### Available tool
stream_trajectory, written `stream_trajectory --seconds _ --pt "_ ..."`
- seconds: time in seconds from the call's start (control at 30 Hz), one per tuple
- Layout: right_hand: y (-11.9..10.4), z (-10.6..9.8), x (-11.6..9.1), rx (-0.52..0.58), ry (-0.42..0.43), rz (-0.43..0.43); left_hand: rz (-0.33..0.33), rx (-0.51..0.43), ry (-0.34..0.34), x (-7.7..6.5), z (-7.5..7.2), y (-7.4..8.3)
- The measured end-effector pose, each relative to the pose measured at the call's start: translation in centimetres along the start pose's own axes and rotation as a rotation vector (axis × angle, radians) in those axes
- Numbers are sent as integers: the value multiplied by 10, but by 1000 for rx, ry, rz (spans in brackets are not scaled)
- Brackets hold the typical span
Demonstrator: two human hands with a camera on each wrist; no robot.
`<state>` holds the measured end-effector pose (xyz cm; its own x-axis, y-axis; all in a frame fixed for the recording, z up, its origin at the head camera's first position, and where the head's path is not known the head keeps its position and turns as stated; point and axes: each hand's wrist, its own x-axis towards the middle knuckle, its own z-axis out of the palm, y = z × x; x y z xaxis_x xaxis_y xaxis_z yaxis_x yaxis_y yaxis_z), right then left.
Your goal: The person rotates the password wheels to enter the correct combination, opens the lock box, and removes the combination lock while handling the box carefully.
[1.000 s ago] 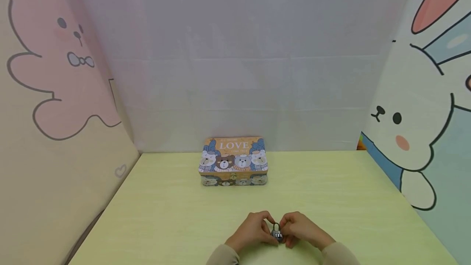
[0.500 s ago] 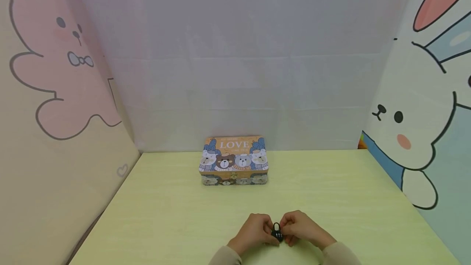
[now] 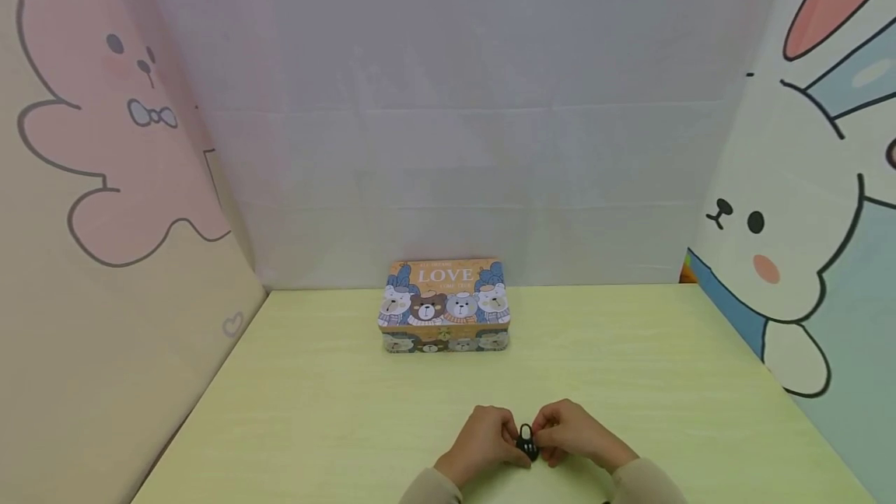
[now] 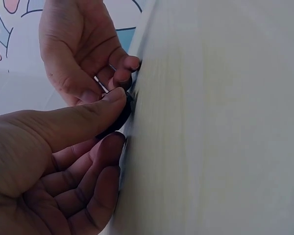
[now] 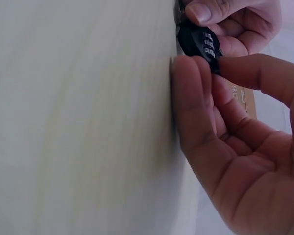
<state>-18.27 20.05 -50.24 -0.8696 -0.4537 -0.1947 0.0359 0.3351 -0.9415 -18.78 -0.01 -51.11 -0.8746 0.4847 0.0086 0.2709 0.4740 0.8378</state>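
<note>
A small black combination padlock [image 3: 528, 448] is held between both hands low over the table in the head view. Its loop-shaped shackle points away from the person, and white-marked number dials [image 5: 208, 45] show in the right wrist view. My left hand [image 3: 481, 443] pinches the padlock's left side, with the thumb laid along its body in the left wrist view. On the opposite side, my right hand [image 3: 575, 435] pinches the padlock's edge by the dials between thumb and fingers. Fingers hide part of the padlock body in both wrist views.
A tin box [image 3: 444, 306] with bears and the word LOVE on its lid stands closed at the back of the pale yellow table [image 3: 315, 411]. A white curtain [image 3: 462, 138] hangs behind it. Cartoon-printed panels [image 3: 791, 255] flank the table.
The padlock has turned slightly, so its face now looks dark with the dials showing instead of shiny. Both hands keep their pinch and have barely moved.
</note>
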Motion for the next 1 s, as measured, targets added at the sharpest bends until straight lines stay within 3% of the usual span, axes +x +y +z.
stream_trajectory --seconds 0.33,1.0 --pt "3 -3 2 -23 4 -6 -13 52 20 2 0 -1" --pt "4 -3 0 -8 28 18 -39 69 -26 3 2 -1"
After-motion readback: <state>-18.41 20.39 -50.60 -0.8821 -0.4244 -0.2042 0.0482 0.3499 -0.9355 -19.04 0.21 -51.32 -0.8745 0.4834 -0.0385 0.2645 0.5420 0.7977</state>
